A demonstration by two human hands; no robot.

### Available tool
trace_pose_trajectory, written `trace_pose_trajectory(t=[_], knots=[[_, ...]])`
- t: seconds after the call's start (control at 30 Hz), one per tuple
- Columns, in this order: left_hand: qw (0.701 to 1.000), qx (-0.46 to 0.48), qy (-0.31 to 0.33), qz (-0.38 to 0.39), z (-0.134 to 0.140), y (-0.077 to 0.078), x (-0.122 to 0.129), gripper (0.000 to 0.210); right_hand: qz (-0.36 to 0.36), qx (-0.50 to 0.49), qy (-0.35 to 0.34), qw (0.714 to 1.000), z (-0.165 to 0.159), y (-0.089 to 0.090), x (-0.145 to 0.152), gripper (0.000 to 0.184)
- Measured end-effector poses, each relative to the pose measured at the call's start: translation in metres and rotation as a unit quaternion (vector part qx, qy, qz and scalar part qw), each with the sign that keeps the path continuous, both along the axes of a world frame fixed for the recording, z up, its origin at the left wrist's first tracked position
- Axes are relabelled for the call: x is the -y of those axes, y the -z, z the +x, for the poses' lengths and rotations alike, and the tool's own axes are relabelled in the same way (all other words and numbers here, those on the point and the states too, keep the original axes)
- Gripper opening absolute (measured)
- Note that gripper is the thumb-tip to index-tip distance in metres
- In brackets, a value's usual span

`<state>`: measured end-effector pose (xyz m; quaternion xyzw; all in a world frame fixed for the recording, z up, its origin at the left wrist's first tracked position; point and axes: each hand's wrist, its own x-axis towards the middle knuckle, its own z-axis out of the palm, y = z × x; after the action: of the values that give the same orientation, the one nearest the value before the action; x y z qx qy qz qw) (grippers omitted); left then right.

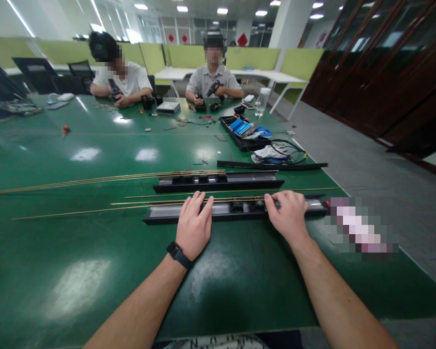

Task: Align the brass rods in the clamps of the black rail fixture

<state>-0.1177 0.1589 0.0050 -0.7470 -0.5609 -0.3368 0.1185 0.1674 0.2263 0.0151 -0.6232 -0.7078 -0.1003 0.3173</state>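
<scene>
A long black channel (163, 216) with a pale inner face lies across the table in front of me. Black blocks (237, 204) sit inside it, and thin brass-coloured rods (131, 203) run along it, sticking out far to the left. My left hand (194, 229), with a dark watch on the wrist, rests over the channel and rods, its fingers stretched out. At the right part of the channel, my right hand (288, 213) has thumb and fingertips closed at the rods' right end. Its fingers partly hide what they grip.
Behind lies a second black channel (218, 185) with more rods, then a black strip (272, 165). A black tray (240, 138) holds blue parts near gloves (272, 153) and cables. Two people work across the green table (94, 291). A blurred patch (359, 225) covers something at right.
</scene>
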Motion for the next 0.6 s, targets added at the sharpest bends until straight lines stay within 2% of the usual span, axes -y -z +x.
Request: trace_pose_trajectory(t=[0.6], knots=[[1.0,-0.009,-0.002,0.008,-0.0005,0.0024,-0.0009,0.043,0.01,0.003,0.005,1.0,0.0011,0.0022,-0.0012,0.036]])
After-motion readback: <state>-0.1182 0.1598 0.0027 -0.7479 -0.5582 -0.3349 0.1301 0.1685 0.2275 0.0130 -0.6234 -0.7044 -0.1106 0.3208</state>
